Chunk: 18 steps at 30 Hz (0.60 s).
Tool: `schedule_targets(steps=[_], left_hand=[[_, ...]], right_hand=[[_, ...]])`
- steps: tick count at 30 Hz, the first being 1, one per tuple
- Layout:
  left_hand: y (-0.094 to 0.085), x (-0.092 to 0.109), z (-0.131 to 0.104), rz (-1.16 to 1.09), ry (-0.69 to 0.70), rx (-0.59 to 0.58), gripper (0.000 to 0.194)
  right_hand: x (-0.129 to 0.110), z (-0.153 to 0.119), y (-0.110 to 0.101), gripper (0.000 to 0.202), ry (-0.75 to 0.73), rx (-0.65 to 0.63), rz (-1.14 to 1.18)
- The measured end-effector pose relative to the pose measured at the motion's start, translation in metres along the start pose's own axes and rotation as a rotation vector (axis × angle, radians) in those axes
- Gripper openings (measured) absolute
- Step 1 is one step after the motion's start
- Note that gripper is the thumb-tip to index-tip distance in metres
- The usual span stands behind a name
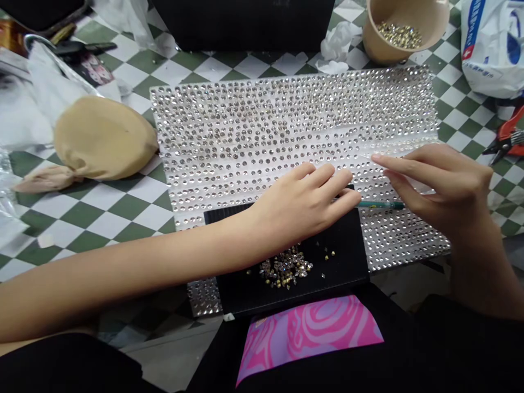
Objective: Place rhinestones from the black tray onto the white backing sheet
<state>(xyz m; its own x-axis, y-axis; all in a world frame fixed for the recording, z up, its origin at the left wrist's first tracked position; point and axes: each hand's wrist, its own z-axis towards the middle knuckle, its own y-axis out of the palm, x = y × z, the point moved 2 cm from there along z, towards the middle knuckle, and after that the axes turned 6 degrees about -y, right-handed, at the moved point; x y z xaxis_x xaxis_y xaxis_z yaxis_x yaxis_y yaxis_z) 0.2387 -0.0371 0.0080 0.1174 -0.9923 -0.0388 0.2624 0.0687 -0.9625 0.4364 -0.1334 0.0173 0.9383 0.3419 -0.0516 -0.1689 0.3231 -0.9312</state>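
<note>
My left hand (pixel 307 199) reaches across a black tray (pixel 339 229), its fingers bent around a thin teal pen-like stick (pixel 380 205). The near end of the stick is hidden under the hand. To the right, my right hand (pixel 440 188) has thumb and index finger bent close together over the sheet; a faint pale sliver shows at the index fingertip, too small to name. Beneath both hands spreads a white sheet (pixel 262 166) covered with rows of silver rhinestones. Loose rhinestones (pixel 286 267) lie piled on the tray below my left wrist.
A beige cup (pixel 372 38) with more stones stands at the back right, near a white plastic packet (pixel 491 65) and orange-handled pliers (pixel 510 136). At left lies a knotted tan pouch (pixel 106 136). A pink-purple patterned piece (pixel 311 338) rests in front of the tray.
</note>
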Motion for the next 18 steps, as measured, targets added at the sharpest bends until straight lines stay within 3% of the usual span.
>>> schedule_targets(steps=[18], left_hand=[[0.0005, 0.0004, -0.0006, -0.006, 0.001, 0.013, 0.013]], right_hand=[[-0.0007, 0.0019, -0.0011, 0.039, -0.014, -0.007, -0.018]])
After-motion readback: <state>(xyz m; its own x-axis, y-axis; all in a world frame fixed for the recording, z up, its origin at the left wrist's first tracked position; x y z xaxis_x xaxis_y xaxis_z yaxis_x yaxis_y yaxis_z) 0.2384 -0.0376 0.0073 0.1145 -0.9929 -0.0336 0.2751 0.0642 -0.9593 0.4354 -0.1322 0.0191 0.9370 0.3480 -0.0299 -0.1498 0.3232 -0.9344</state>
